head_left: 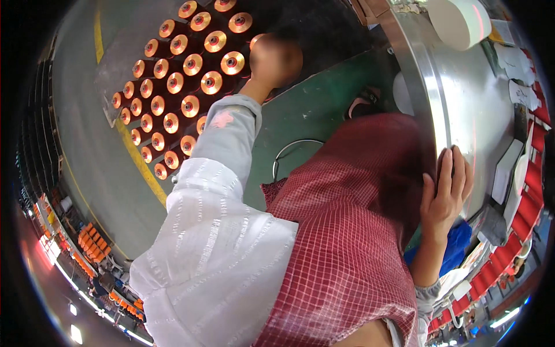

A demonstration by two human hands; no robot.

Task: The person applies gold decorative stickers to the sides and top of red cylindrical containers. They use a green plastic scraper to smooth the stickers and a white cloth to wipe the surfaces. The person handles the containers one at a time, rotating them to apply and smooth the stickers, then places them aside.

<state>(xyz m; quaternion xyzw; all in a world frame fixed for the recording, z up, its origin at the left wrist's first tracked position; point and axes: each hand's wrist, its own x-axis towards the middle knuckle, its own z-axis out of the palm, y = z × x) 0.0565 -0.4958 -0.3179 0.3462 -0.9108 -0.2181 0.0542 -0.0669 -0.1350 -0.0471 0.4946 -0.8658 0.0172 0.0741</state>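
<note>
Copper-faced cylinders are standing in packed, slanting rows low on the person's left, discs facing up, a small shaft end poking out of each centre. Left hand is sitting at the right edge of that group, partly covering one disc. It's blurring out, so can't tell if its fingers are apart, together or clamped on a cylinder. Right hand is resting on the edge of the metal tabletop, holding nothing visible: fingers stretching out straight and lying close together, thumb standing apart. Blue cloth is hanging just beside the right wrist. White rounded object is sitting at the tabletop's far end. Yellow line is running along the floor beside the cylinders. Red checked apron is covering the person's lap.
</note>
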